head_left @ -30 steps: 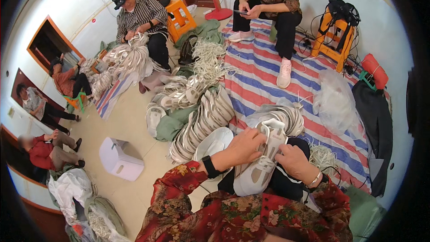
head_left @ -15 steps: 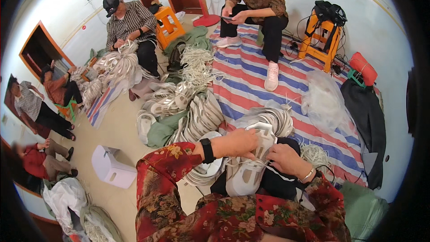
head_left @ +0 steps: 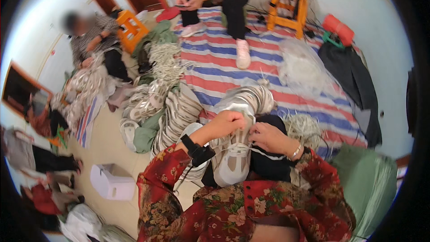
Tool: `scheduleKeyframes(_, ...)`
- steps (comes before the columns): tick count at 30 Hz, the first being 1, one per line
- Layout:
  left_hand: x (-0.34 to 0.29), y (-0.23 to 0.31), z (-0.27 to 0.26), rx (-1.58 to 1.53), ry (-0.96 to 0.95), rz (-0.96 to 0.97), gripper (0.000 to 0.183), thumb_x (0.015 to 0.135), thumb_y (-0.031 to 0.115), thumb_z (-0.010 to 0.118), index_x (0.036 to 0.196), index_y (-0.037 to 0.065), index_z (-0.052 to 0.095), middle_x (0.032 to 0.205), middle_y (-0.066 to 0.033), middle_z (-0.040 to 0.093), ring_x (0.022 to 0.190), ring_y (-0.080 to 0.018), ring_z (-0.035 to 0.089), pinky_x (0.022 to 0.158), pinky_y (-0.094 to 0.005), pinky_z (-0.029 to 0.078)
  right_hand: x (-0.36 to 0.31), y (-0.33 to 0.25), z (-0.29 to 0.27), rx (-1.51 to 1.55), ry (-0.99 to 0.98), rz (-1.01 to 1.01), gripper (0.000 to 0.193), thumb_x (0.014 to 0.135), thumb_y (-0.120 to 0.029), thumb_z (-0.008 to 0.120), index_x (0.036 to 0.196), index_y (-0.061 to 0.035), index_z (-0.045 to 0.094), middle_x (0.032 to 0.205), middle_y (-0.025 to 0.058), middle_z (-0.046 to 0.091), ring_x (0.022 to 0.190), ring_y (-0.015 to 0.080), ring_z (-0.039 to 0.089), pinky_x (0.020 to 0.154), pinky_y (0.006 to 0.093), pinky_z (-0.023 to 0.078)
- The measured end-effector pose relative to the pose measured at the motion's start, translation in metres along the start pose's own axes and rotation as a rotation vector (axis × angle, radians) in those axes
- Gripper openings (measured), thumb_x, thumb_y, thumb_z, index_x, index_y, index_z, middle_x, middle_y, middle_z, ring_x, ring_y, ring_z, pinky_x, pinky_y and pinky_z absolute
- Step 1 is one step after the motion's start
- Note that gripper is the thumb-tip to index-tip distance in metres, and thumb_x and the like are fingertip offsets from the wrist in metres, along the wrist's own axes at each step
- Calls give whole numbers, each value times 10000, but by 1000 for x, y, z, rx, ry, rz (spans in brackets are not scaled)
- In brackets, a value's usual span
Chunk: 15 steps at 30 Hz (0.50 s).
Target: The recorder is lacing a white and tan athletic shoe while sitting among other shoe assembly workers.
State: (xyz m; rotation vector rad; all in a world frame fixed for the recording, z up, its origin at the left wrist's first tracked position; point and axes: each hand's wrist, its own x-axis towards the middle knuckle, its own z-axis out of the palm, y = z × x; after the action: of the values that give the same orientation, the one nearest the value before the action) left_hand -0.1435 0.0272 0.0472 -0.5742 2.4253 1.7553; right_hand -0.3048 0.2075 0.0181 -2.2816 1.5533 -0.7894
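A beige and white shoe (head_left: 230, 166) rests on my lap with its toe toward me. A white shoelace (head_left: 242, 148) crosses its front, and a loose length trails right beneath my wrist. My left hand (head_left: 227, 123) is closed over the upper part of the shoe, near the tongue; what its fingers grip is hidden. At the shoe's right edge, beside the eyelets, my right hand (head_left: 270, 139) has its fingertips pinched on the lace.
Stacked shoe uppers (head_left: 179, 112) lie to my left, and another row (head_left: 253, 101) lies just ahead. Bundled laces (head_left: 302, 127) sit at right on the striped sheet (head_left: 215, 74). A white stool (head_left: 112, 183) stands at left, a green sack (head_left: 365, 188) at right. Several people sit around the room.
The view has shifted, so the room's things appear farther left and higher. My left hand has drawn into a tighter curl over the shoe. My right hand stays at the shoe's right edge.
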Motion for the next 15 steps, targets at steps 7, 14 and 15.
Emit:
scheduleKeyframes(7, 2, -10, 51, 297, 187, 190, 199, 895, 171, 567, 972, 1, 637, 686, -91, 633, 623, -202, 608, 606, -338, 483, -15, 13, 13, 134, 126, -73, 230, 748, -37, 683, 944, -2, 567, 1137, 182, 555, 1067, 396, 558, 888, 447, 475)
scheduleKeyframes(14, 6, -4, 54, 711, -79, 95, 221, 818, 236, 647, 937, 57, 700, 809, -189, 679, 776, -356, 670, 684, -429, 515, -24, 0, 11, -106, 227, -20, 158, 742, -131, 718, 856, -54, 641, 1182, 126, 536, 1048, 295, 544, 904, 402, 458)
scheduleKeyframes(15, 7, -4, 55, 730, -49, 61, 230, 816, 255, 653, 941, 68, 703, 820, -189, 682, 791, -366, 668, 689, -441, 515, -25, 1, 12, -126, 230, -31, 157, 745, -135, 718, 860, -55, 646, 1189, 124, 529, 1050, 294, 543, 903, 405, 457)
